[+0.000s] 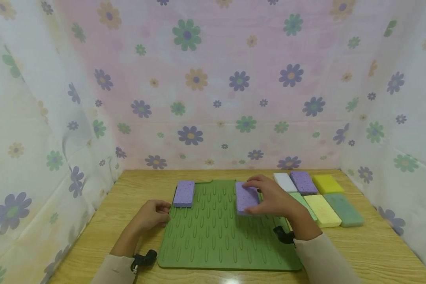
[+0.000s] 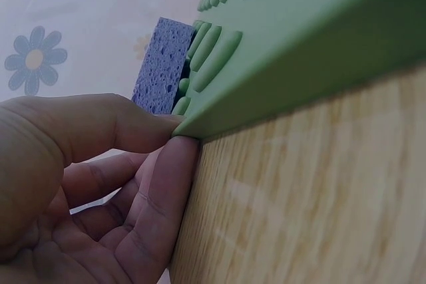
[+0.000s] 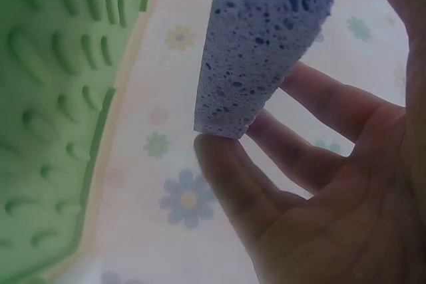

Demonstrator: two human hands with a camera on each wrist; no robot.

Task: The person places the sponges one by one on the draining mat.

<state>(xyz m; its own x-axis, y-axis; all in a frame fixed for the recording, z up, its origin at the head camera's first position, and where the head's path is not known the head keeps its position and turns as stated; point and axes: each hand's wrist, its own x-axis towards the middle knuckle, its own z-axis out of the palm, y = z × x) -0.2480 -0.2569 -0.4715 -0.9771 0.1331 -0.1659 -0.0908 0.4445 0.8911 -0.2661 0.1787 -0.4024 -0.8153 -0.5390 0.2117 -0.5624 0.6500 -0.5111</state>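
Observation:
My right hand (image 1: 269,197) holds a purple sponge (image 1: 246,197) by its ends, above the right part of a green ridged mat (image 1: 216,244). In the right wrist view the pitted sponge (image 3: 249,51) hangs between thumb and fingers, with the mat (image 3: 40,131) off to one side. At the mat's left edge is my left hand (image 1: 150,215); in the left wrist view its thumb and a finger pinch the mat's edge (image 2: 219,111). Another purple sponge (image 1: 184,193) lies on the mat's far left corner, just beyond the left hand.
Right of the mat, sponges lie in two rows on the wooden table (image 1: 376,256): white (image 1: 284,182), purple (image 1: 303,182) and yellow (image 1: 327,184) behind; light green (image 1: 304,205), pale yellow (image 1: 322,210) and teal (image 1: 345,210) in front. Flowered cloth (image 1: 216,98) encloses the back and sides.

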